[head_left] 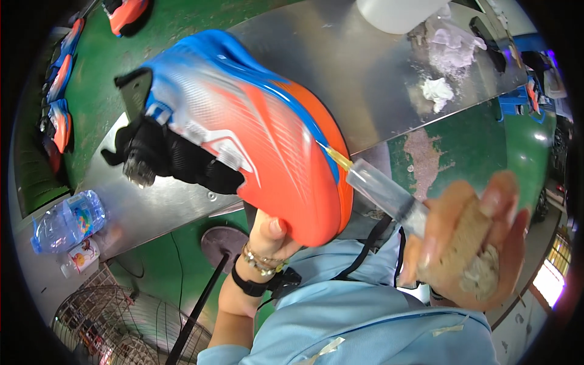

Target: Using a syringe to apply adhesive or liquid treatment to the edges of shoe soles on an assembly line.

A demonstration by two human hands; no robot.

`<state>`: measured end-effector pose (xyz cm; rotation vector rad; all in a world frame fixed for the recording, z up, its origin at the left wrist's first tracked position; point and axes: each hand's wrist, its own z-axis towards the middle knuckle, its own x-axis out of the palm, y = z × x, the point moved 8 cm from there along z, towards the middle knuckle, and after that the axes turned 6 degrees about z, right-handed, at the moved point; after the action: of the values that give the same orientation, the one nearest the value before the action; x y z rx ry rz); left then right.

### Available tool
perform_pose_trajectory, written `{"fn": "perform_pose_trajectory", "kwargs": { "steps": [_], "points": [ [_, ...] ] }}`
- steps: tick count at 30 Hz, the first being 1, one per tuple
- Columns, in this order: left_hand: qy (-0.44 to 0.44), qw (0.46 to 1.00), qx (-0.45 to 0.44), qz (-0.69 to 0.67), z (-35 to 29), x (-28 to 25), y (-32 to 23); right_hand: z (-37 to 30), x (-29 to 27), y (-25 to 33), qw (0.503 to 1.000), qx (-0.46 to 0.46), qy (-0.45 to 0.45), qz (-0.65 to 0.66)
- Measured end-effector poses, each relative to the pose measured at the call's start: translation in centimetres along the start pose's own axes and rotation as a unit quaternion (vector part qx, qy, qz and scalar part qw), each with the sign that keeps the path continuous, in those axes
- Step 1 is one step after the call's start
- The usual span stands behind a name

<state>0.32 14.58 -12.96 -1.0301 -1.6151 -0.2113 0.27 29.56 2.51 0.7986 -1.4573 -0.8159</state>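
An orange and blue sports shoe (267, 134) with black laces is lifted in front of me, tilted, its toe toward me. My left hand (272, 236) is closed on its toe end from below; most of those fingers are hidden behind the shoe. My right hand (468, 243) grips a clear syringe (386, 191) with a yellow needle hub (339, 159). The needle tip is at the line between the blue edge and the orange sole. Also in my right hand is a tan, rough-looking block (463, 234) with a whitish lump on it.
The metal table (316, 55) carries a white container (398, 15), crumpled film (450, 45) and a white wad (438, 92). A clear plastic bottle (70, 222) lies at the left near a small white bottle (81, 258). A wire-caged fan (115, 322) stands lower left. More shoes (59, 125) line the far left.
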Motion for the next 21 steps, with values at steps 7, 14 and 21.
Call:
{"fn": "perform_pose_trajectory", "kwargs": {
  "steps": [7,14,21],
  "points": [
    [0.04,0.999,0.03,-0.003,5.4,2.4,1.6,-2.3,0.0,3.0,0.985,-0.04,-0.086,-0.147],
    [0.082,0.996,0.035,-0.018,8.6,3.3,1.9,-3.8,-1.8,3.7,0.952,-0.111,-0.244,-0.146],
    [0.11,0.992,0.063,0.007,10.5,5.8,0.8,-2.9,-1.2,3.3,0.955,-0.162,-0.193,-0.155]
  ]
}}
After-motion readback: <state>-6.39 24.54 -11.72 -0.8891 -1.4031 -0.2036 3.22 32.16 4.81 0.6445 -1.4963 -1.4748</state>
